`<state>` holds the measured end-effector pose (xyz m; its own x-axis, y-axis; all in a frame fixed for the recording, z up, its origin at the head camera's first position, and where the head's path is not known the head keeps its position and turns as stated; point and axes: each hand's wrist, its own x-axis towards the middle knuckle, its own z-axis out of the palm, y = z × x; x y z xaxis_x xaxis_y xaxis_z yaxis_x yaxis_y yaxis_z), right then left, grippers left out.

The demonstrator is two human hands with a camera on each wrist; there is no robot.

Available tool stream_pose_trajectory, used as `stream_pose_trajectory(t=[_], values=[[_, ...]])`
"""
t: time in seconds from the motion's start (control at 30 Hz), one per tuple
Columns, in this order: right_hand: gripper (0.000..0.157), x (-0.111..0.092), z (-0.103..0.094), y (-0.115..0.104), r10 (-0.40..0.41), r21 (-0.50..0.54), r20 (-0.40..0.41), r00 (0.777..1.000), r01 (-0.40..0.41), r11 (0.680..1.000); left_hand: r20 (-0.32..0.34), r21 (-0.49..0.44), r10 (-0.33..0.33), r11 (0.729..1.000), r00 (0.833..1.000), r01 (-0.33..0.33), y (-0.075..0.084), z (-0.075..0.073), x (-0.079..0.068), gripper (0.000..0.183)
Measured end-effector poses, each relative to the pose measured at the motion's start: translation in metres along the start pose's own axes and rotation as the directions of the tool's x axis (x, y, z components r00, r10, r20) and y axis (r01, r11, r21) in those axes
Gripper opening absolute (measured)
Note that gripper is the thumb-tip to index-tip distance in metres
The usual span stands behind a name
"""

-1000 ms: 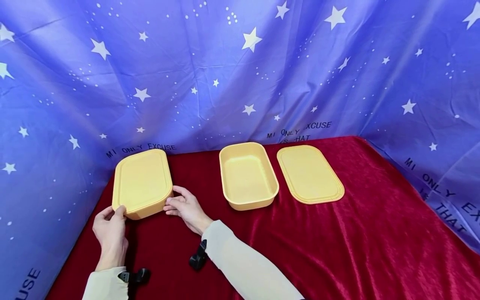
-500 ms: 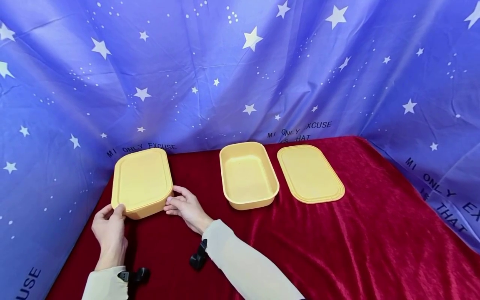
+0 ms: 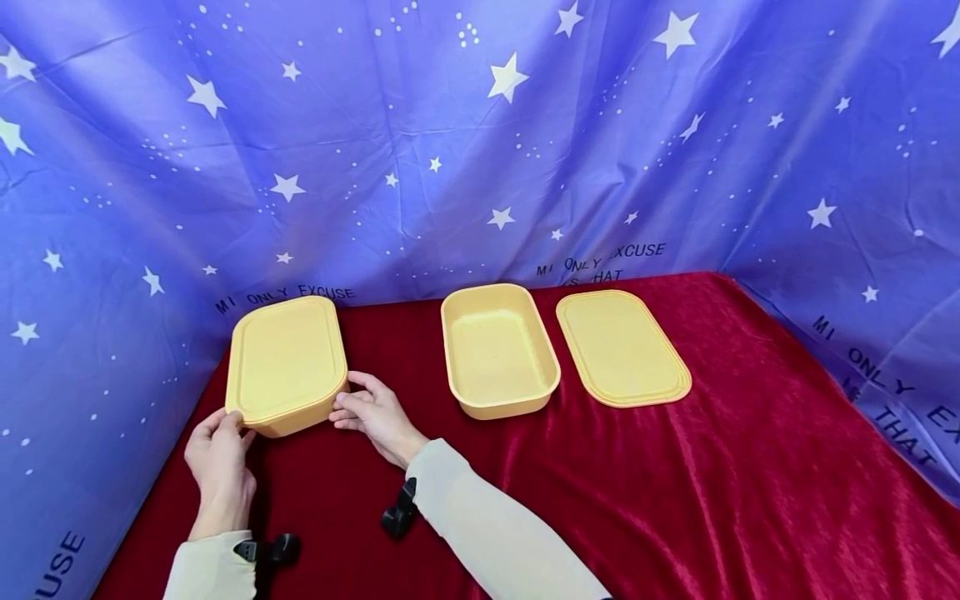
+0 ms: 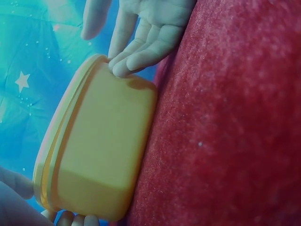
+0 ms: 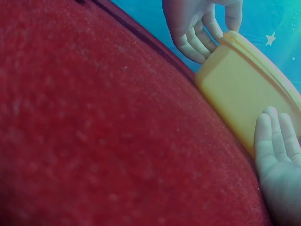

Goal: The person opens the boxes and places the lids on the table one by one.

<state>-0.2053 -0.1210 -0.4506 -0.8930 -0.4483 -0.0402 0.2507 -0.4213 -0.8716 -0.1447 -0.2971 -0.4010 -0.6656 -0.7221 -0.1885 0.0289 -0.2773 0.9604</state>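
A yellow food container [image 3: 296, 418] with its lid [image 3: 287, 354] on stands at the left of the table. My left hand [image 3: 219, 467] pinches the lid's near left corner, its thumb on the edge. In the left wrist view a thin gap shows between lid and container [image 4: 103, 136] at that corner. At the near right corner, my right hand [image 3: 381, 423] touches the container wall with fairly straight fingers. The right wrist view shows those fingers [image 5: 265, 134] lying along the side of the container [image 5: 237, 87].
A second yellow container [image 3: 501, 354], lidless with nothing in it, stands mid-table. Right of it a loose yellow lid [image 3: 624, 350] lies flat. Red velvet cloth [image 3: 750, 450] covers the table. A blue star-printed curtain [image 3: 420, 217] hangs behind and along the sides.
My left thumb has bent and slid slightly from the lid's top to its corner edge. The right hand and the other things keep their places.
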Motion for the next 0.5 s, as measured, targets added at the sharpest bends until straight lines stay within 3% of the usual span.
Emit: stream_pose_trajectory(t=[0.23, 0.5], values=[[0.05, 0.0002, 0.0007, 0.0, -0.002, 0.008, -0.014, 1.0, 0.002, 1.0, -0.01, -0.047, -0.008, 0.999, 1.0, 0.008, 0.0009, -0.0008, -0.0003, 0.014], [0.055, -0.0009, 0.0005, -0.0016, -0.028, -0.027, 0.036, 0.999, 0.029, 0.999, -0.005, -0.086, -0.03, 0.996, 1.0, 0.029, 0.001, -0.0029, 0.0008, 0.013]])
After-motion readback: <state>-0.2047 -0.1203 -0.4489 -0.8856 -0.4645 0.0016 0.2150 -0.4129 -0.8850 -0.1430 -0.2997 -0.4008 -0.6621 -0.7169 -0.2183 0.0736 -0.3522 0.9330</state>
